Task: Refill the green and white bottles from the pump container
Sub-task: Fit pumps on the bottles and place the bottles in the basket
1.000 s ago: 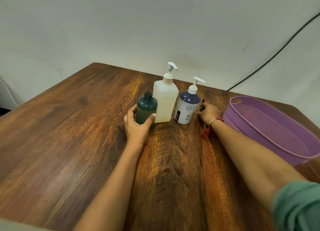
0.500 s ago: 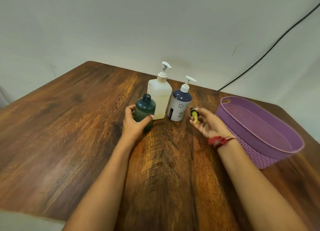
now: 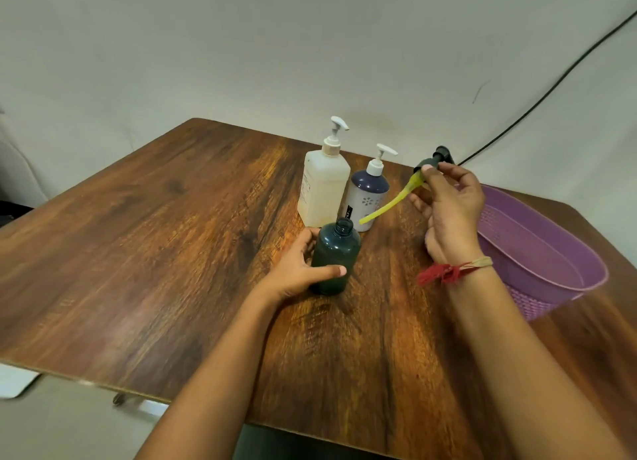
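Observation:
A dark green bottle (image 3: 333,259) stands upright on the wooden table (image 3: 172,239) with its neck uncovered. My left hand (image 3: 294,270) is wrapped around its lower body. My right hand (image 3: 448,208) is raised to the right of it and pinches a dark pump top (image 3: 432,161) whose yellow-green tube (image 3: 389,203) slants down-left toward the bottle's mouth without touching it. Behind stand a tall white pump container (image 3: 324,187) and a smaller white bottle with a dark blue shoulder and a pump (image 3: 367,197).
A purple plastic basket (image 3: 537,253) sits on the table at the right, close beside my right wrist. A black cable (image 3: 551,84) runs down the wall behind it. The table's near edge lies at the lower left.
My left hand has drawn the green bottle nearer, away from the two pump bottles. My right hand has lifted the pump top off the table, and its yellow tube now hangs free.

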